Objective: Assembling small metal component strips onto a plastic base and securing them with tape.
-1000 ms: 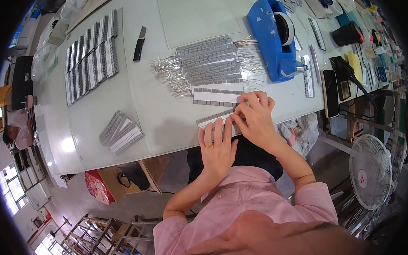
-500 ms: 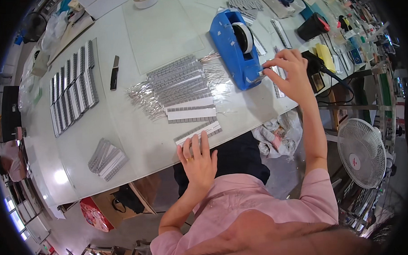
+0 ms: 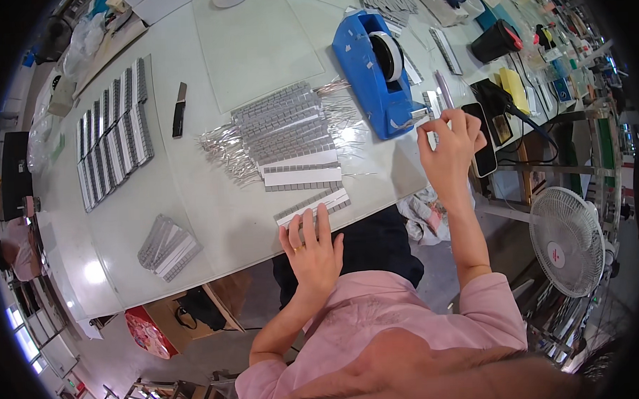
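My left hand (image 3: 313,250) lies with outstretched fingers on a short grey-and-white segmented strip (image 3: 332,200) by the table's front edge. My right hand (image 3: 453,147) is raised beside the front end of a blue tape dispenser (image 3: 366,78), thumb and index finger pinched together. Whatever sits in that pinch is too small to make out. A roll of tape (image 3: 393,57) is mounted in the dispenser. Just beyond the left hand, a row of overlapping grey strips (image 3: 283,127) has thin silvery wires fanning out at both ends.
Bundled striped strips (image 3: 114,136) lie at the left, near a black-handled knife (image 3: 180,111). A smaller fanned pile of strips (image 3: 169,248) rests at front left. To the right are a phone (image 3: 481,148), a dark cup (image 3: 495,41) and a white fan (image 3: 569,241) beside the table.
My right hand has moved back from the dispenser's front end toward me, fingers more curled. The phone beside it has come into sight. My left hand stays on the strip.
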A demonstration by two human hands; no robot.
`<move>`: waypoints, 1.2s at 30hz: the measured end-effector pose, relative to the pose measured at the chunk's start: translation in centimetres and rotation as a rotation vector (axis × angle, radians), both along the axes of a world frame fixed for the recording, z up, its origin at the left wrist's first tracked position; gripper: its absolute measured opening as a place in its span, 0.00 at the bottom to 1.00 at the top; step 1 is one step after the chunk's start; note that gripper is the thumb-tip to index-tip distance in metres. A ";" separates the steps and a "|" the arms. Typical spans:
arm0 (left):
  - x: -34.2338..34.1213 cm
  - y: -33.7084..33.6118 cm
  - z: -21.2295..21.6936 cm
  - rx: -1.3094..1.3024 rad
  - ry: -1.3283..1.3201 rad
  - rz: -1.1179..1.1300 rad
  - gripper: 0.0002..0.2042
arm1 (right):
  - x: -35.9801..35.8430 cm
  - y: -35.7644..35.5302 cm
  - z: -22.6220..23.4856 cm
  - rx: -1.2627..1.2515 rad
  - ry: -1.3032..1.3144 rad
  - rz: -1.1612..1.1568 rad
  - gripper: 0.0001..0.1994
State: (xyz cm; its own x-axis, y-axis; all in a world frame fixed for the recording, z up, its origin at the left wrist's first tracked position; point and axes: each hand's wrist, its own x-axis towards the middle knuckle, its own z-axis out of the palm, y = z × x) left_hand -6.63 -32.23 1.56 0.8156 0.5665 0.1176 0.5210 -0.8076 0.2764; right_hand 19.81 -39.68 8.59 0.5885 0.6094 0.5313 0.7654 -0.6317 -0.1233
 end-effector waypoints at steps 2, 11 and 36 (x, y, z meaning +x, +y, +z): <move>-0.2 -0.1 0.1 -0.008 -0.001 -0.002 0.34 | -1.0 -0.7 -0.9 0.000 0.078 0.001 0.04; 0.2 -0.2 -0.4 0.025 -0.005 0.018 0.34 | -9.7 1.2 -5.6 0.098 0.601 0.455 0.05; 0.1 0.0 -0.1 0.009 -0.017 0.015 0.33 | -9.9 3.3 -4.8 0.022 0.415 0.176 0.32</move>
State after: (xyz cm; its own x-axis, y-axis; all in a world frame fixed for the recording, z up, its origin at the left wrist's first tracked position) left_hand -6.54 -32.23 1.42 0.8050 0.5774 0.1361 0.5283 -0.8022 0.2783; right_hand 9.89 -36.34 3.76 0.6428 0.7105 0.2863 0.7440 -0.4902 -0.4541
